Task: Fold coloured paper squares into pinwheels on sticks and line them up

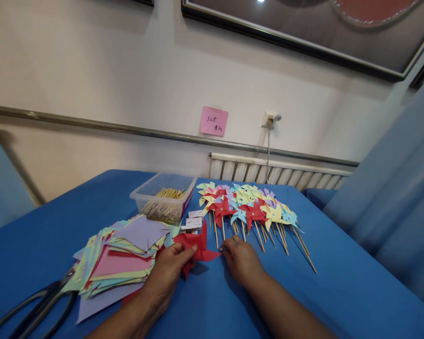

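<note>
My left hand [173,266] pinches a red paper pinwheel [199,245] between thumb and fingers, its folded blades spread out above the table. Just right of it, my right hand [240,260] is closed, fingertips pinched near the pinwheel's right blade; a tiny pale speck shows there, too small to name. Left of my left hand lies a stack of coloured paper squares [123,266], cut at the corners. Behind the hands are several small white cards or packets [193,221], partly hidden by the red pinwheel.
A clear plastic box [183,207] of thin wooden sticks stands behind the paper. Pinwheels on sticks [254,212] lie in rows at the back right. Black-handled scissors [49,294] rest at the left front. The blue tablecloth [342,287] reaches the wall, which has a radiator [289,174].
</note>
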The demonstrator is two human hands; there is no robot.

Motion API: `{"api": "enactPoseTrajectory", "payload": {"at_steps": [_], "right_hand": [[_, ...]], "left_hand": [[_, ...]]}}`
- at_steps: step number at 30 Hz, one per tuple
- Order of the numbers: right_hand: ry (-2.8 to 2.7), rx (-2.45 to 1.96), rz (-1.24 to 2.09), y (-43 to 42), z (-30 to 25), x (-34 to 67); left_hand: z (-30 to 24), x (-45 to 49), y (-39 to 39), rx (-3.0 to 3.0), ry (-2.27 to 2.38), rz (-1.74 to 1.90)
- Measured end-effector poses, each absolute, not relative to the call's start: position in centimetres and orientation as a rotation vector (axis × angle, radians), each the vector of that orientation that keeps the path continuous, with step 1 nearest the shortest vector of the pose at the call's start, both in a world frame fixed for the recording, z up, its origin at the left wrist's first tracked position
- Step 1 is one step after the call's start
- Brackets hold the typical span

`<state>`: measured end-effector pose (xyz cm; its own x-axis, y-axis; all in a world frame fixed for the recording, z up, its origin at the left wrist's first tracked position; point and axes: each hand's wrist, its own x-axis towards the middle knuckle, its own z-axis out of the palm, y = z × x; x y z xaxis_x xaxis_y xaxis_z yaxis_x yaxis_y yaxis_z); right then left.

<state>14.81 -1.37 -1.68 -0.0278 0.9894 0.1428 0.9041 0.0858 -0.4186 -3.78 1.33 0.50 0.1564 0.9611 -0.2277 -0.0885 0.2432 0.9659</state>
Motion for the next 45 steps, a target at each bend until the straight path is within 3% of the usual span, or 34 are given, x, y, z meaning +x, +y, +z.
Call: {"api": "enactPoseTrajectory", "payload": {"at_steps": [45], "right_hand": [[-2.1,-2.082,0.125,-0.5,-1.0,12.9]], "left_hand": [[0.0,-3.4,1.0,1.225,1.256,1.007]]}}
